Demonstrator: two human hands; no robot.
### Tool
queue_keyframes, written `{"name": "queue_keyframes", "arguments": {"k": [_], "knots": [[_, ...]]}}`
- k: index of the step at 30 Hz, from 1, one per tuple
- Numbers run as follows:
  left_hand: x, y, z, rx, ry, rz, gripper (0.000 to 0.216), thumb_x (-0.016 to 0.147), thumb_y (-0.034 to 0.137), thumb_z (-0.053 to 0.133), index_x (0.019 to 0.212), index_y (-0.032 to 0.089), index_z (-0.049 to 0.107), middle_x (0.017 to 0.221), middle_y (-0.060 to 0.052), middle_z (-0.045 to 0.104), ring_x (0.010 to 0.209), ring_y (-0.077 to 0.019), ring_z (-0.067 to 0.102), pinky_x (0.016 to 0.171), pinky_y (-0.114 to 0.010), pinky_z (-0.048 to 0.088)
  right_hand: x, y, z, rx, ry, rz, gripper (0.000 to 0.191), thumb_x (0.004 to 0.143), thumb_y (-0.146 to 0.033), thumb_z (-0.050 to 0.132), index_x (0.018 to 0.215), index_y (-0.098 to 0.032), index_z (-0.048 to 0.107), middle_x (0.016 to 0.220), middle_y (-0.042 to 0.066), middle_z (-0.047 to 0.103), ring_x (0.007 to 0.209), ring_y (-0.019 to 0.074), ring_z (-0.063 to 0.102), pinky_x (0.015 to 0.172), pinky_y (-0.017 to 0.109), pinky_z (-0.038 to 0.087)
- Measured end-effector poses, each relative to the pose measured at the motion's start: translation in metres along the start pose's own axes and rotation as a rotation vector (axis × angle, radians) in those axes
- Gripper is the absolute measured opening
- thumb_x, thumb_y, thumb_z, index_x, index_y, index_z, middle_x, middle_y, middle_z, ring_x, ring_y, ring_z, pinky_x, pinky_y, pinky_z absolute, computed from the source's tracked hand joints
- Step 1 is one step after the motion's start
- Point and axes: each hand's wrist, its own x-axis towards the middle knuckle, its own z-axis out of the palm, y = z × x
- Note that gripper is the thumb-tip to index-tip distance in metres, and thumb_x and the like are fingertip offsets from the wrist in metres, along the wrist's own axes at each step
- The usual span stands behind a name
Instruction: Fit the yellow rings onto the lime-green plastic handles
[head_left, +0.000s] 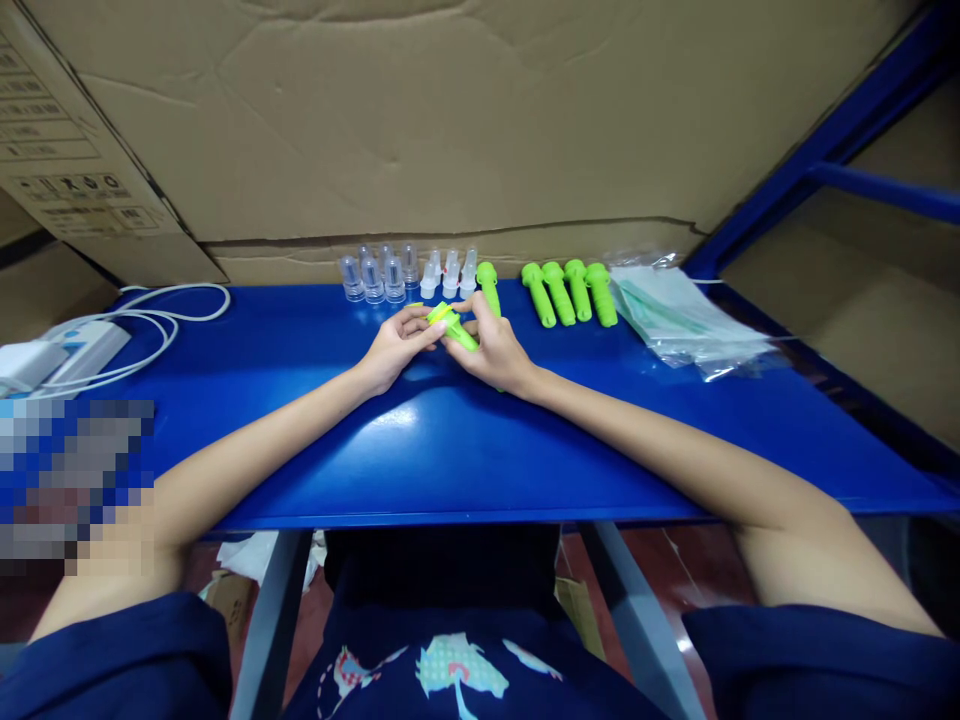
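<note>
Both my hands meet over the far middle of the blue table (450, 450). My right hand (496, 352) is closed round a bright green plastic handle-shaped part (459, 335). My left hand (394, 345) pinches a small yellow-green piece (439, 313) at that part's upper end. Another green part (488, 284) lies just behind my hands. Several more green parts (570, 291) lie in a row to the right. Small clear caps (379, 272) and white-tipped nozzles (450, 274) stand in a cluster at the back.
A stack of clear plastic bags (686, 315) lies at the back right. A white cable (154, 320) and a white adapter (52, 360) sit at the left. Cardboard (480, 130) walls off the back. A blue frame rail (825, 130) rises at the right.
</note>
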Motion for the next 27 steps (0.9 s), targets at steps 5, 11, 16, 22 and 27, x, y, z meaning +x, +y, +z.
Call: {"name": "queue_keyframes", "arguments": {"k": [5,11,16,22,27], "knots": [[-0.003,0.003,0.002,0.003,-0.037,0.000,0.061,0.064,0.052,0.091,0.108,0.016,0.070,0.104,-0.004,0.074,0.089,-0.0123,0.068,0.071,-0.020,0.049,-0.002,-0.004,0.001,0.014,0.003,-0.036,0.041,0.095,-0.030,0.058,0.129,-0.018,0.039,0.065,-0.006,0.057,0.049,0.0146,0.055,0.054,0.028,0.043],[-0.004,0.004,0.003,0.019,-0.060,-0.024,0.051,0.073,0.055,0.085,0.103,0.016,0.075,0.096,-0.005,0.076,0.081,-0.0118,0.069,0.069,-0.020,0.048,-0.004,-0.011,0.000,0.147,-0.008,0.038,0.042,0.097,-0.032,0.056,0.134,-0.022,0.038,0.074,-0.004,0.064,0.050,0.0131,0.056,0.051,0.027,0.045],[-0.003,0.006,0.004,0.012,-0.068,-0.037,0.047,0.076,0.056,0.082,0.098,0.014,0.075,0.087,-0.005,0.076,0.074,-0.0116,0.069,0.065,-0.021,0.047,-0.005,-0.013,0.002,0.233,-0.006,0.082,0.043,0.098,-0.037,0.058,0.133,-0.022,0.037,0.074,-0.002,0.065,0.050,0.0137,0.059,0.047,0.026,0.045],[-0.001,0.004,0.004,0.043,-0.038,-0.022,0.053,0.071,0.065,0.082,0.084,0.013,0.075,0.075,-0.003,0.073,0.066,-0.0077,0.064,0.060,-0.018,0.046,-0.005,-0.011,0.006,0.341,-0.048,0.135,0.046,0.099,-0.044,0.056,0.132,-0.022,0.033,0.075,-0.003,0.066,0.040,0.0096,0.052,0.039,0.023,0.042],[-0.001,0.003,0.003,0.043,-0.024,-0.015,0.052,0.068,0.062,0.085,0.081,0.013,0.075,0.071,-0.001,0.069,0.064,-0.0063,0.060,0.060,-0.018,0.045,-0.005,-0.011,0.006,0.360,-0.071,0.172,0.047,0.100,-0.050,0.054,0.130,-0.023,0.031,0.075,-0.002,0.067,0.039,0.0101,0.051,0.037,0.023,0.041]]}}
